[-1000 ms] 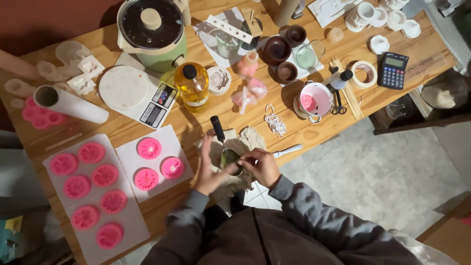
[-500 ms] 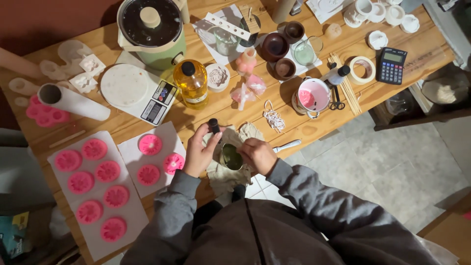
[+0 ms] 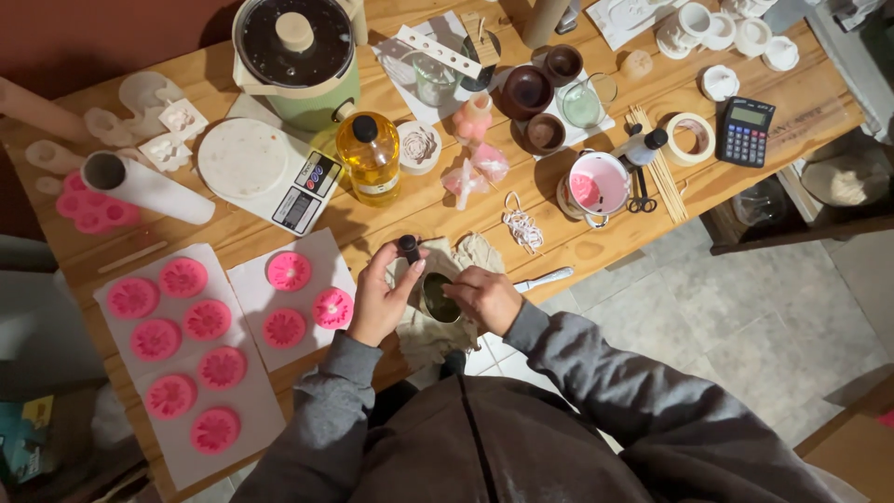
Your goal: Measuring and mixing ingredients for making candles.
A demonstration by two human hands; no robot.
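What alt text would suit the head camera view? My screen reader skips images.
Seen from above, a person's left hand holds a small dark dropper bottle over a small metal cup steadied by the right hand on a cloth. Pink flower-shaped pieces lie on white sheets at left, with a scale and oil bottle behind.

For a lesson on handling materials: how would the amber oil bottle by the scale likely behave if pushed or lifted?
The amber oil bottle looks nearly full, so probably heavy for its size. Being tall on a narrow base, it may tip if pushed high. Its smooth sides could be slippery.
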